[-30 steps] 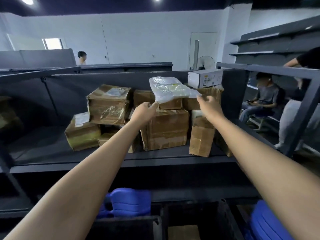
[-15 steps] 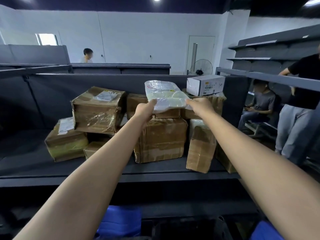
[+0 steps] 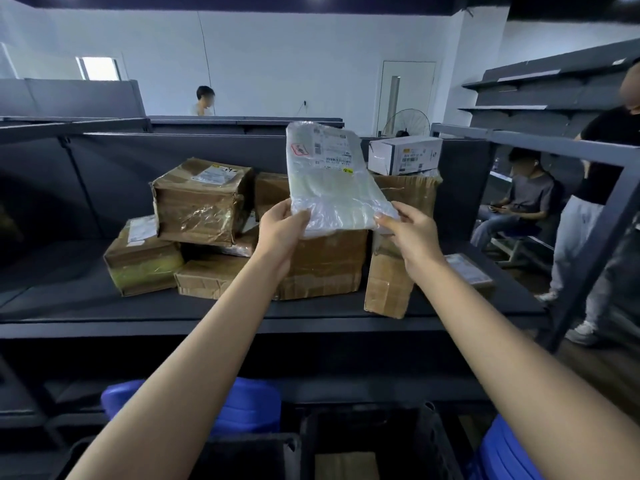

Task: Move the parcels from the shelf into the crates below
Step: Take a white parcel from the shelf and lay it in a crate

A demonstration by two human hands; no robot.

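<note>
Parcel (image 3: 329,181) raised, tilted up | left hand (image 3: 280,233), right hand (image 3: 412,233) grip corners

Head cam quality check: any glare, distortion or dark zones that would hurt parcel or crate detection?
Head view: wide-angle bend bows the shelf edge. Head view: sheen on the plastic-wrapped parcel pinched by the left hand and right hand, label print too soft to read. Head view: tape glare on the brown carton. Head view: crates below in deep shadow, window blown out.
</note>
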